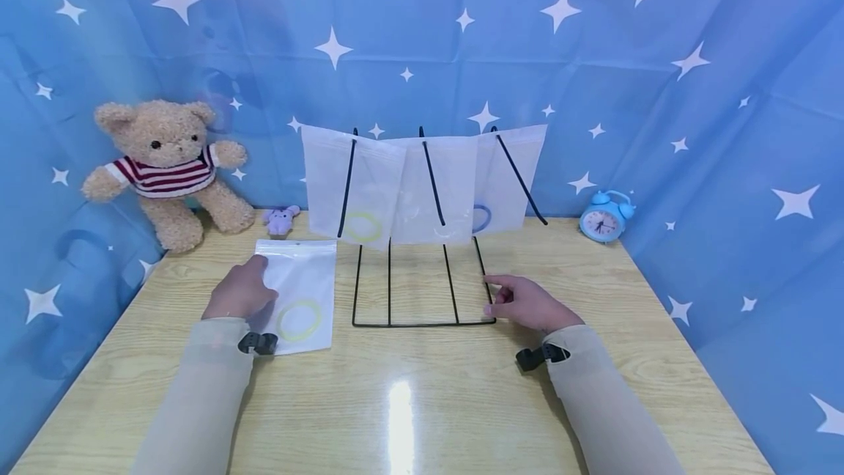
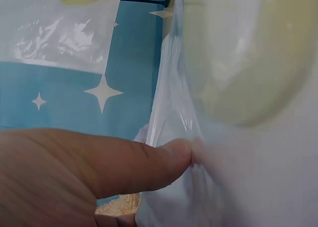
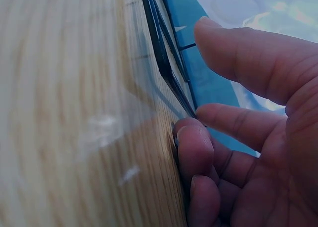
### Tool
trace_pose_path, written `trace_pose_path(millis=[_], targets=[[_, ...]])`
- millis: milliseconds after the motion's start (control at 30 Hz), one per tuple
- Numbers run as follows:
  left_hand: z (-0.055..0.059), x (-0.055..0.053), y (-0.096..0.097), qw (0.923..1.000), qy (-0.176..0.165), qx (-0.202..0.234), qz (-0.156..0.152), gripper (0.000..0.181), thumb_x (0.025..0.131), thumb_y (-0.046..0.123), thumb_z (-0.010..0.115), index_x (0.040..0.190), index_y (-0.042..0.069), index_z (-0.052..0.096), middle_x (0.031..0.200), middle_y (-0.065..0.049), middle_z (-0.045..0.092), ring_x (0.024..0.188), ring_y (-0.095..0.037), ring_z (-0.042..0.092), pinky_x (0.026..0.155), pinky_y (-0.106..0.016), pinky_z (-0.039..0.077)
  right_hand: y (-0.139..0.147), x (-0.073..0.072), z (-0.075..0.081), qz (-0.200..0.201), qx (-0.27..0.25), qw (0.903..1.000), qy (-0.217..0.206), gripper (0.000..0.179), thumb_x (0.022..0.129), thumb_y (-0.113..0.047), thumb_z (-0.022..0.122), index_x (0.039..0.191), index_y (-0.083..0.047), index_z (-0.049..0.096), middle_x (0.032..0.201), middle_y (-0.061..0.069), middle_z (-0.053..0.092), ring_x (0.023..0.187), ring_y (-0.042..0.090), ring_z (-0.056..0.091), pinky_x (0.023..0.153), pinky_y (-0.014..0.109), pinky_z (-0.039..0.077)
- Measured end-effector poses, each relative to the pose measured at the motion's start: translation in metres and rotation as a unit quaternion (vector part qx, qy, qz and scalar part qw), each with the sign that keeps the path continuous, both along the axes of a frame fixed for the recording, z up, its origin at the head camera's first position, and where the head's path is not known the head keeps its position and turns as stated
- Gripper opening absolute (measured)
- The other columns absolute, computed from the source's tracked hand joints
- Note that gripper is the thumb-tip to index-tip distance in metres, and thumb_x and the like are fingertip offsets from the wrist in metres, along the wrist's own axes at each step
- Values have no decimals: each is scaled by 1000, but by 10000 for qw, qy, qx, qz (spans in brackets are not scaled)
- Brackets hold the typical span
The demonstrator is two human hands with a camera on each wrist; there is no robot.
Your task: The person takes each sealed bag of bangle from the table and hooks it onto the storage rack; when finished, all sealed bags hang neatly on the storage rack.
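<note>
My left hand point(image 1: 240, 288) holds the left edge of a white translucent zip bag point(image 1: 300, 259) with a pale yellow ring point(image 1: 299, 319) showing through it. In the left wrist view, the thumb point(image 2: 149, 162) presses into the bag's creased edge, the fingers behind it hidden by the plastic. A black wire rack point(image 1: 422, 325) stands in the middle of the table. Beside its front right corner is my right hand point(image 1: 524, 303). Seen from the right wrist, fingertips point(image 3: 194, 145) touch that corner, while the thumb point(image 3: 223, 43) stays apart from the wire.
On the rack's prongs hang three similar bags: the left bag point(image 1: 343, 174) shows a yellow ring, the right bag point(image 1: 511, 182) a blue one, with a middle bag point(image 1: 455, 182) between. A teddy bear point(image 1: 168, 167), a small purple toy point(image 1: 280, 221) and a blue alarm clock point(image 1: 603, 220) sit along the back.
</note>
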State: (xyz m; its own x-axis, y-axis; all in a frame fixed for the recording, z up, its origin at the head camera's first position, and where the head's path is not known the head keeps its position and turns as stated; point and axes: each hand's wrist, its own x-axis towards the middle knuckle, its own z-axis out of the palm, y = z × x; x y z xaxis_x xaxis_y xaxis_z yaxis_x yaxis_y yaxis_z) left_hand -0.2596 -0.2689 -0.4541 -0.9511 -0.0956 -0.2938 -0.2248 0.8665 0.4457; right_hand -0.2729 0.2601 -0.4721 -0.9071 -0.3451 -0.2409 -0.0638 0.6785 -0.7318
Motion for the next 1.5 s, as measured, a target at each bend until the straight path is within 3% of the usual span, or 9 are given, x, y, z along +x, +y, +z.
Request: trace_pose_path(millis=[200,400,533,667,767,933,1167,1300,1500], targets=[[-4,-3,-10,9999,78,-115,-74,79,97,25,70,161,-3,31,163,-34,35,144,-61,36,107,-87,23,1,0,-1,48,-33,10000,46,79,92,-32,85,159,-10,48,99,7,63,83,23,54,66,34,46],[-11,-4,-25,9984,63,530,-166,75,102,15,59,165,-2,23,169,-32,22,153,-58,22,120,-73,26,2,0,-1,125,-56,9999,71,80,91,-30,85,159,-9,48,99,6,64,85,23,55,71,35,47],[-10,-5,-30,9942,76,1068,-135,74,102,8,51,168,2,18,172,-30,14,155,-57,15,121,-74,23,2,0,0,138,-47,9999,89,79,91,-27,85,158,-9,48,98,6,64,85,23,56,72,35,47],[-10,-6,-32,9905,205,1354,-93,71,100,2,44,167,4,22,173,-30,13,152,-55,24,120,-73,26,2,0,1,180,-51,9997,126,78,92,-25,85,158,-7,48,97,6,63,85,23,56,73,35,47],[-9,-7,-33,9888,273,1465,40,67,100,1,39,166,5,27,172,-30,15,152,-54,24,120,-74,25,3,0,1,166,-51,9998,133,78,91,-24,85,158,-8,48,97,6,63,85,23,55,72,35,47],[-9,-7,-35,9831,509,1675,534,61,102,5,38,164,4,34,172,-27,19,158,-53,11,123,-75,15,3,0,-1,152,-3,9998,130,78,90,-23,86,158,-10,49,99,6,63,87,22,56,74,34,48],[-10,-5,-35,9680,941,2008,1178,57,102,7,37,158,3,46,172,-24,24,159,-51,13,125,-72,15,1,0,-1,112,41,9998,136,79,90,-22,86,158,-10,49,99,6,63,88,22,56,76,35,47],[-11,-6,-35,9556,1147,2236,1537,56,102,6,35,156,5,50,174,-19,24,161,-46,13,126,-70,15,1,0,-1,154,19,9998,155,79,90,-19,86,158,-9,49,98,6,63,87,22,55,77,36,46],[-12,-4,-37,9445,1579,2390,1607,60,97,3,38,156,5,50,172,-19,28,161,-43,19,128,-65,17,1,0,-1,165,20,9998,146,79,90,-20,86,159,-9,48,99,6,63,87,22,55,76,35,46]])
